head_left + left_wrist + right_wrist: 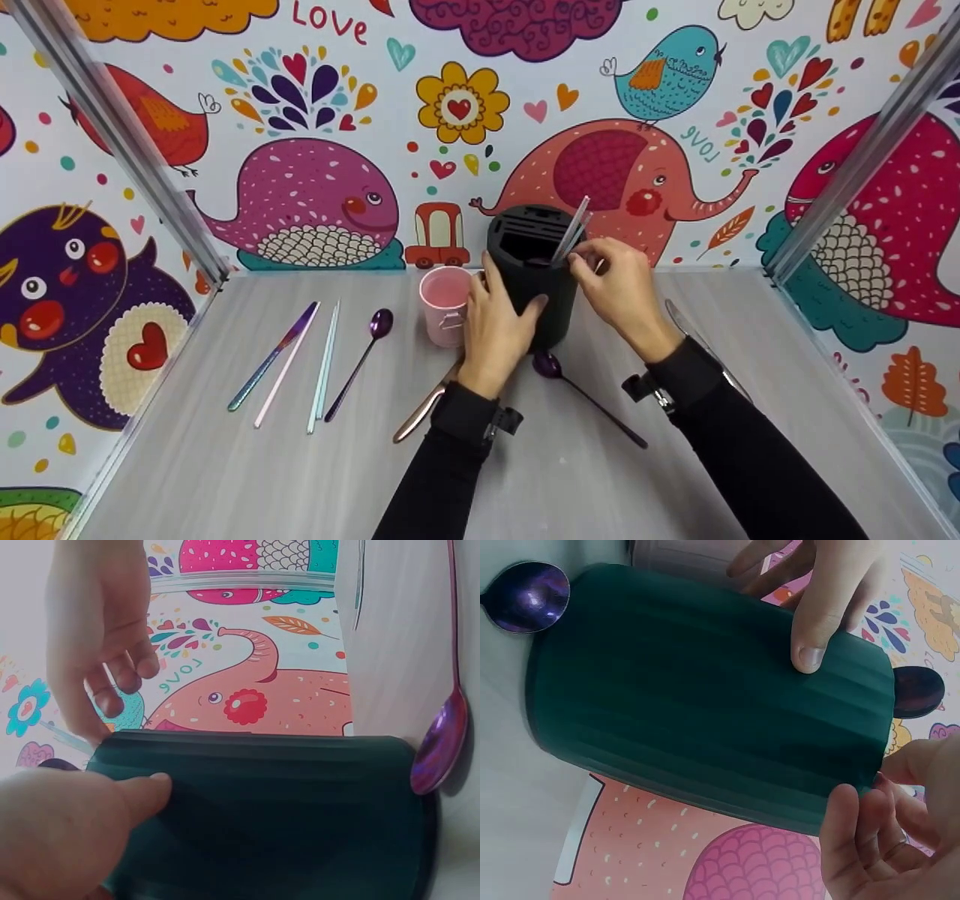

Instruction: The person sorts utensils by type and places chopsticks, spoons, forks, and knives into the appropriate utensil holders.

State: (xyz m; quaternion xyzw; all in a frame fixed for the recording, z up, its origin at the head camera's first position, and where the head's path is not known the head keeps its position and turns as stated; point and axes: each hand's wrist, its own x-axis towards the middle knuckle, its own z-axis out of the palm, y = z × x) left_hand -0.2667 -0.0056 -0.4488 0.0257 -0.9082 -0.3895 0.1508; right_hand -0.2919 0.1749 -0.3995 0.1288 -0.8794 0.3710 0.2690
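Note:
A dark green utensil holder [551, 307] with a slotted top stands near the back wall. My left hand [495, 330] grips its left side, the thumb [146, 795] lying along the wall of the holder. At the right of the top opening, my right hand [619, 285] pinches a pair of pale chopsticks [574, 229], whose upper ends rise above the rim and whose lower part is hidden. In the right wrist view, a dark purple spoon head [919, 691] sticks out past the holder's rim. A purple long-handled spoon [589, 397] lies in front of the holder.
A pink cup [444, 315] stands just left of the holder. On the table's left lie an iridescent knife [274, 356], a pink stick [285, 367], pale blue chopsticks [325, 371] and a purple spoon [360, 367]. A copper-coloured handle [420, 412] shows beside my left wrist; a silver knife [694, 334] lies right.

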